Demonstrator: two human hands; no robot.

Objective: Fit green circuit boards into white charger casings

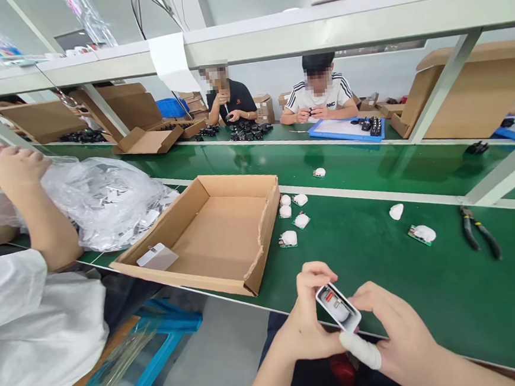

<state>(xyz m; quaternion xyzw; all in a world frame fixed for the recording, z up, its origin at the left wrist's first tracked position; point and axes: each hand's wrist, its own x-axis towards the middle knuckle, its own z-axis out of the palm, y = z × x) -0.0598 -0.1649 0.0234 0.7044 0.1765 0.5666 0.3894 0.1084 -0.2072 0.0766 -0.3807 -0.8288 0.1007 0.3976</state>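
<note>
Between my two hands is a small white plastic housing [355,319], its open end facing up and showing parts inside, one of them red. My left hand [307,323] grips it from the left with the fingers around its far edge. From the right, my right hand [394,319] pinches it, with a white cover on the thumb. Beyond my hands, several small circuit boards topped with white lumps lie on the green bench, one circuit board [289,238] near the box and another circuit board [422,234] to the right. A loose white lump [396,211] lies between them.
An open cardboard box [227,266] holding one white housing [158,258] stands left of my hands. Pliers [479,232] lie at right. A plastic bag [106,199] of parts and a co-worker's arm [35,204] are at left. Shelf posts [449,83] rise beyond; two people sit opposite.
</note>
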